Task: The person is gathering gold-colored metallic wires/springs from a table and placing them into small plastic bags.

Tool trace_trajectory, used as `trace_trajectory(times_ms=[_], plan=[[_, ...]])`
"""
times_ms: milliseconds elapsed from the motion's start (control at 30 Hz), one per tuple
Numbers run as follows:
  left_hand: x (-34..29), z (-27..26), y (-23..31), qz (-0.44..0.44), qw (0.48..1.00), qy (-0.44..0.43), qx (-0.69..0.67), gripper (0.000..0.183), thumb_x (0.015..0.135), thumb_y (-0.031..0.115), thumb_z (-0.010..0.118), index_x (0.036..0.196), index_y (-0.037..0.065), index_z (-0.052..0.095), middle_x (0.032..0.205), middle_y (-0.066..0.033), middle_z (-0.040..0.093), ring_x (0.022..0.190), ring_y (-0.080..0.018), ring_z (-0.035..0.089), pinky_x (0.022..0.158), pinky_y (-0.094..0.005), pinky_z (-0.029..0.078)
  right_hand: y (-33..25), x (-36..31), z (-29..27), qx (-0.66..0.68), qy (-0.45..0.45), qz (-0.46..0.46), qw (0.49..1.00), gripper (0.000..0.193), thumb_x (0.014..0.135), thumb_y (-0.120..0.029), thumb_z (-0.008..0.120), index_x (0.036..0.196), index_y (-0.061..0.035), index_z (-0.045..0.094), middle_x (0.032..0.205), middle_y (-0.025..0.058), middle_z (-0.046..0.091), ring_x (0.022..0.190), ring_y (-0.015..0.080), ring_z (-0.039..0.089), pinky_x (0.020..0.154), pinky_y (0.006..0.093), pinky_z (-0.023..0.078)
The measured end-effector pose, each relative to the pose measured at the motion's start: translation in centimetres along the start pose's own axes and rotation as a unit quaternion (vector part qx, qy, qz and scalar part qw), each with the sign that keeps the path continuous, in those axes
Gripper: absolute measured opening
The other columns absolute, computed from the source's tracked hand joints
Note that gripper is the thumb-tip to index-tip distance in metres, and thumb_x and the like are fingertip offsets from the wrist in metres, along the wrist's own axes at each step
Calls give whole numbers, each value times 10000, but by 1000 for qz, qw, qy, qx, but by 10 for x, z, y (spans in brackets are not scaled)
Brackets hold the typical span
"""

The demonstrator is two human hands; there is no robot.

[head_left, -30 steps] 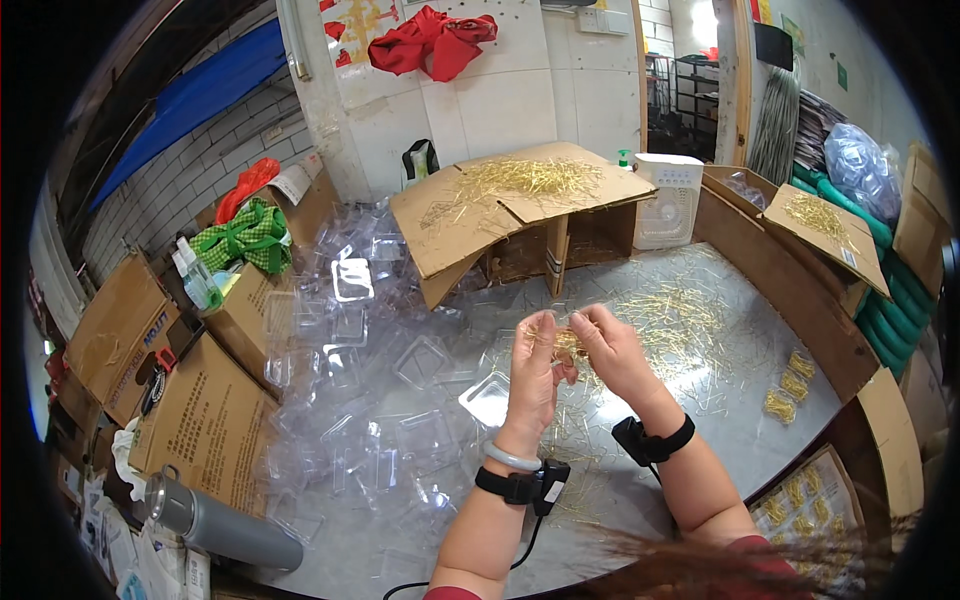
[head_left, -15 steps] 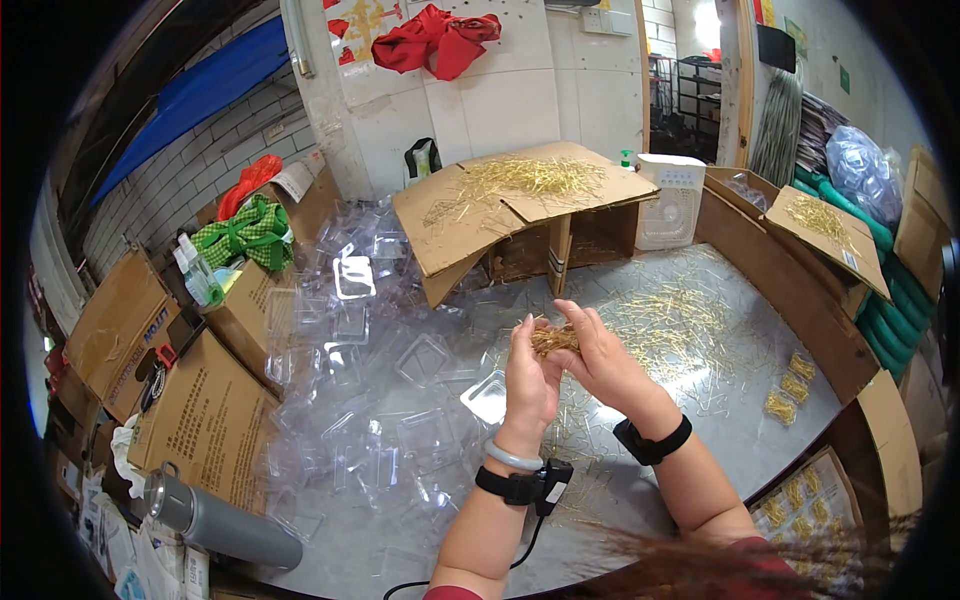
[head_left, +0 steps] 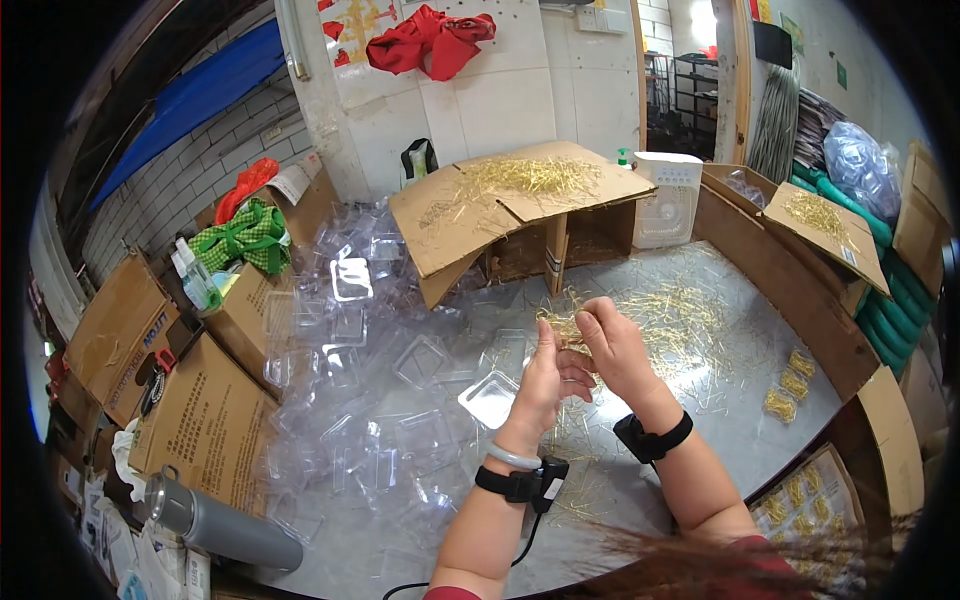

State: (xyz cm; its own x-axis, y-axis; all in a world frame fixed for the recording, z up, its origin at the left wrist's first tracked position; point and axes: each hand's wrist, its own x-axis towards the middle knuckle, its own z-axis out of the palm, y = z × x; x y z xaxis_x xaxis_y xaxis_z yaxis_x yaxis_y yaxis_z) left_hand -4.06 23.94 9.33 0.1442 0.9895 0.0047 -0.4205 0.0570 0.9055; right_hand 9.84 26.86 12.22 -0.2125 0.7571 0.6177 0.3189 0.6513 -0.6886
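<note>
Above the middle of the grey table, my left hand and my right hand are close together around a loose bunch of thin gold wire pieces. My left fingers curl beneath it with the thumb up; my right thumb and fingers press on its near side. Part of the bunch is hidden by my hands. Beyond and to the right lies a scattered pile of the same gold pieces. A clear plastic box sits just left of my left wrist. Several filled clear boxes stand at the right.
Many clear plastic boxes cover the left of the table. A cardboard stand with gold pieces on top rises at the back, beside a white plastic container. A grey bottle lies front left. Cardboard walls edge the right.
My hands have turned and spread a little, my right hand shifting slightly right. The bunch, earlier cupped between my palms, now shows at its far end.
</note>
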Motion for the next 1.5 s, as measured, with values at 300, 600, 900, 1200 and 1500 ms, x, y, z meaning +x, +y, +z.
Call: trace_trajectory(times_ms=[300, 600, 900, 1200, 1500], plan=[[-3, 9, 6, 28, 986, -78, -145, 540, 1056, 543, 365, 1186, 44, 522, 935, -107, 667, 698, -197, 654, 528, -285, 487, 15, -1, 6, 51, 161, -22, 985, 290, 1052, -293, 529, 968, -25, 603, 825, 138, 585, 670, 274, 560, 645, 332, 478], [1, 2, 0, 31, 994, -45, -98, 467, 1029, 512, 481, 1126, 60, 546, 872, -71, 653, 652, -162, 641, 514, -301, 509, 1, 3, 11, 7, 165, -158, 974, 215, 972, -233, 641, 926, -22, 640, 834, 93, 613, 615, 264, 584, 607, 327, 490], [-10, 19, 16, 23, 995, 40, -91, 554, 990, 619, 440, 1094, 88, 558, 872, -50, 644, 659, -149, 637, 451, -278, 478, -2, -1, 0, -19, 76, -70, 994, 247, 893, -241, 732, 839, -10, 662, 778, 104, 651, 672, 244, 637, 608, 327, 500], [-3, 8, -1, 70, 996, 14, -61, 341, 1050, 414, 472, 1146, 93, 531, 947, -73, 640, 733, -161, 656, 462, -291, 480, -3, -1, 10, 78, 112, -41, 990, 235, 965, -244, 630, 959, -12, 669, 942, 133, 657, 905, 280, 651, 783, 347, 511], [-1, 13, -9, 63, 995, 71, -25, 460, 1060, 476, 427, 1246, 68, 529, 1144, -107, 596, 798, -184, 642, 595, -315, 551, 7, 3, -4, -77, 34, -84, 993, 229, 888, -233, 740, 952, -22, 681, 888, 117, 663, 757, 281, 669, 668, 374, 524]])
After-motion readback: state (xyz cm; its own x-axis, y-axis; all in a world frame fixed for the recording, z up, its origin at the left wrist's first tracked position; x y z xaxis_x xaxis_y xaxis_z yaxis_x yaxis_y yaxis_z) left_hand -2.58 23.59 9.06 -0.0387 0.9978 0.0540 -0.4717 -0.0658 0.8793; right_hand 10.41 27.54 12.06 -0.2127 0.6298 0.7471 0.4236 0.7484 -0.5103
